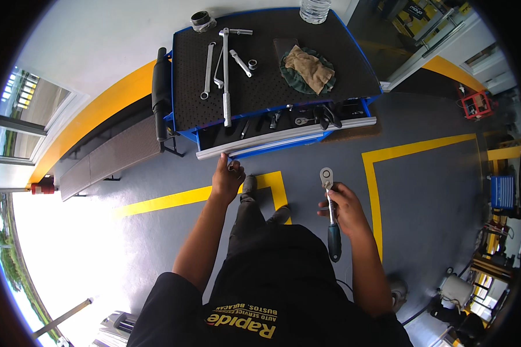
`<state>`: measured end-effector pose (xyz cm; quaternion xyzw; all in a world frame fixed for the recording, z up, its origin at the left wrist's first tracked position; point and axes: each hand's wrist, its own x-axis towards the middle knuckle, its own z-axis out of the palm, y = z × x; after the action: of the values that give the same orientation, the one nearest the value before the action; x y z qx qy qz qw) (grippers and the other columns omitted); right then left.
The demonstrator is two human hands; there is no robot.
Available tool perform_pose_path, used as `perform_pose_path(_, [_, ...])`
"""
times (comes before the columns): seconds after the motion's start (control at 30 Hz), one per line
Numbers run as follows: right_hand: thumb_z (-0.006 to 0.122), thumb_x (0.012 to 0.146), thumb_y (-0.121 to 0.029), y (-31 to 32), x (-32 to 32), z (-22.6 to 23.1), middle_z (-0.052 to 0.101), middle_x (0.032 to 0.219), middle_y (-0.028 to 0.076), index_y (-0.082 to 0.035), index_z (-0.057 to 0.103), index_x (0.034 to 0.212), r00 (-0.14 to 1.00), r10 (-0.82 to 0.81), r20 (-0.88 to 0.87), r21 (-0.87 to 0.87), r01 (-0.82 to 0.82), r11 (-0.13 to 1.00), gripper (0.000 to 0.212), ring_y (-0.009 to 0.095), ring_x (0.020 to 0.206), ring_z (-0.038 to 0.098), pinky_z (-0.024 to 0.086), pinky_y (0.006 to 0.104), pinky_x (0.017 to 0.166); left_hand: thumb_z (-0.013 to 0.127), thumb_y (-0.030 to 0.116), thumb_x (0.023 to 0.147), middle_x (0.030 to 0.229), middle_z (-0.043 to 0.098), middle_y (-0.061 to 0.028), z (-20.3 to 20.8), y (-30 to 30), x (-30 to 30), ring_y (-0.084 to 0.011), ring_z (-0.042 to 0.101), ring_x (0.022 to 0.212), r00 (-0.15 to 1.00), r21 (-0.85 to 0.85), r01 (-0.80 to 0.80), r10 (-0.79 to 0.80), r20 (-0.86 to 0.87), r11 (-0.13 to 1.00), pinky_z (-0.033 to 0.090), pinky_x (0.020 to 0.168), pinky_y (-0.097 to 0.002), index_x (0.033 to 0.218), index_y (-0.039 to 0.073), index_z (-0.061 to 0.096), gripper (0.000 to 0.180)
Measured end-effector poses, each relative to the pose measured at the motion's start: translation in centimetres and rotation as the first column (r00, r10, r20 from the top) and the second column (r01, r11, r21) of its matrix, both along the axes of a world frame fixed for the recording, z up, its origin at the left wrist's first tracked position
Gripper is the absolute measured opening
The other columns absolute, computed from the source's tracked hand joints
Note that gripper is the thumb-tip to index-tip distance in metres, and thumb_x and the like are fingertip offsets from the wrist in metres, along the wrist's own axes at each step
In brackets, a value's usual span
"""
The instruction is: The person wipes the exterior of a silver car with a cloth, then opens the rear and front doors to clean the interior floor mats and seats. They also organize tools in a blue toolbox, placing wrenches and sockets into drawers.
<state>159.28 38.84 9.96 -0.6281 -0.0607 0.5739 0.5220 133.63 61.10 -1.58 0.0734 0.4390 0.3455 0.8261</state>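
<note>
My right hand (348, 209) is closed around the shaft of a ratchet wrench (334, 240). Its round silver head points up and its dark green handle hangs down. My left hand (226, 178) is at the front edge of an open drawer (289, 139), thumb extended against the lip. The other fingers are curled in, and whatever they may hold is hidden. Inside the drawer lie several tools, among them another ratchet (305, 121) and black-handled pliers (329, 117).
On the blue tool cart's black top (255, 104) are a combination wrench (208, 72), a long breaker bar (226, 87), a socket (252, 65), a brown cloth (311, 68) and a water bottle (315, 10). A bench (113, 156) stands left. Yellow lines (373, 202) mark the grey floor.
</note>
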Motion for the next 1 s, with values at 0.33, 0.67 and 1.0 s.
perform_pose_path(0.33, [0.049,0.107,-0.007,8.4,-2.7,-3.4,0.053,0.103,0.008,-0.028,0.039,0.154,0.986,0.166,-0.023,0.143,-0.161,0.977,0.052,0.022,0.080,0.070,0.067,0.0423,0.068,0.049,0.046,0.109,0.059,0.052,-0.0012,4.0,-7.3,-9.9,-0.0111,0.047,0.052,0.402,0.010,0.662,-0.344,-0.849,0.749,0.040,0.053,-0.0290,0.088,-0.001,0.073,0.057])
perform_pose_path(0.67, [0.043,0.108,-0.004,16.6,-8.3,-9.0,0.052,0.110,0.010,-0.014,0.036,0.135,0.992,-0.036,0.118,0.105,0.023,0.994,0.030,0.025,0.082,0.073,0.066,0.0425,0.070,0.051,0.045,0.108,0.059,0.060,-0.0058,5.6,-13.0,-12.3,-0.0137,0.055,0.053,0.179,-0.135,0.803,-0.451,-0.874,0.581,0.045,0.056,-0.0331,0.083,-0.001,0.075,0.057])
perform_pose_path(1.0, [0.080,0.087,-0.039,18.9,-5.0,-7.1,0.071,0.120,0.024,0.000,0.063,0.122,0.317,0.737,0.597,-0.618,-0.405,0.674,0.055,0.042,0.112,0.069,0.056,0.0512,0.095,0.062,0.052,0.098,0.085,0.074,-0.0177,8.5,-7.4,-4.8,-0.0363,0.074,0.087,-0.058,-0.126,0.957,-0.251,-0.966,0.262,0.055,0.080,-0.0475,0.095,0.005,0.075,0.049])
